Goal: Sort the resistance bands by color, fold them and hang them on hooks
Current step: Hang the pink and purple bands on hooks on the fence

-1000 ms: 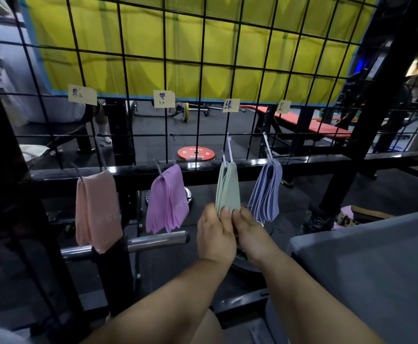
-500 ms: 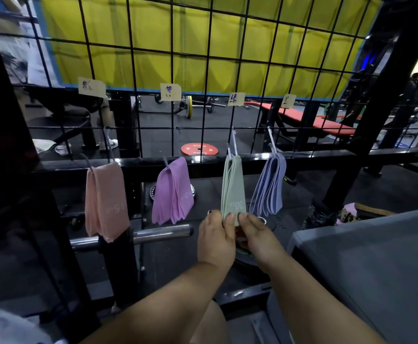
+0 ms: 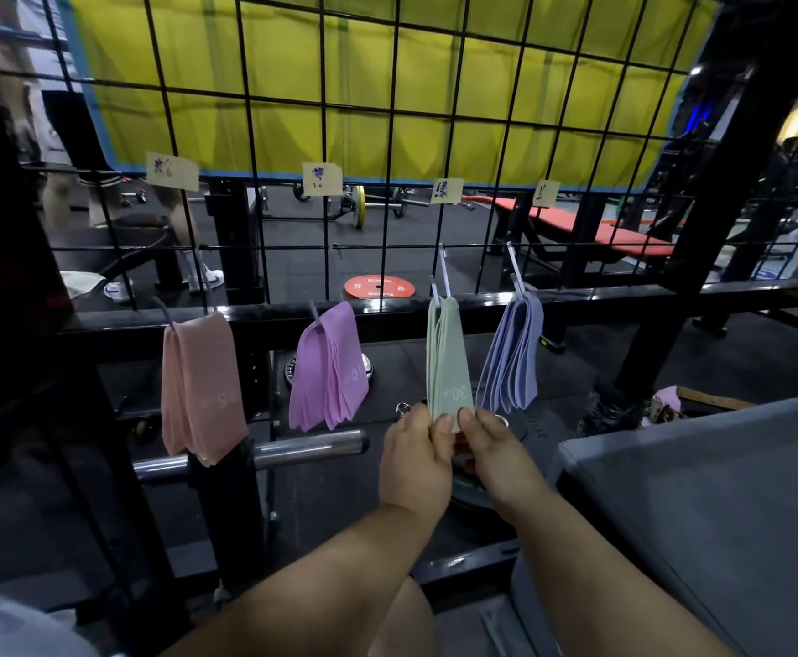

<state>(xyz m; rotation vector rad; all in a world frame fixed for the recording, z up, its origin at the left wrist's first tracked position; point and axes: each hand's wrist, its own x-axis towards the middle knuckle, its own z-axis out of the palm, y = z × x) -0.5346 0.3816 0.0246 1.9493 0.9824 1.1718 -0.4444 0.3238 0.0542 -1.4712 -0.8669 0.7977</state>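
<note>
We find the green resistance bands hanging from their hook on the wire grid. They are the third bundle from the left, between the purple bands and the blue bands, and the pink bands are at the far left. The green bundle lies straight ahead of our hands and above them, and its long axis runs vertically from the hook down to our fingers. Our left hand and right hand are close together, each one pinches the bottom end of the green bundle, and both are equally near to it. We judge that the next move is to even the folds or to let go, so the top loop must stay over the hook. Compared with one second ago, our fingertips sit lower on the bundle, so the printed "30" is now uncovered. The three other bundles hang as before.
</note>
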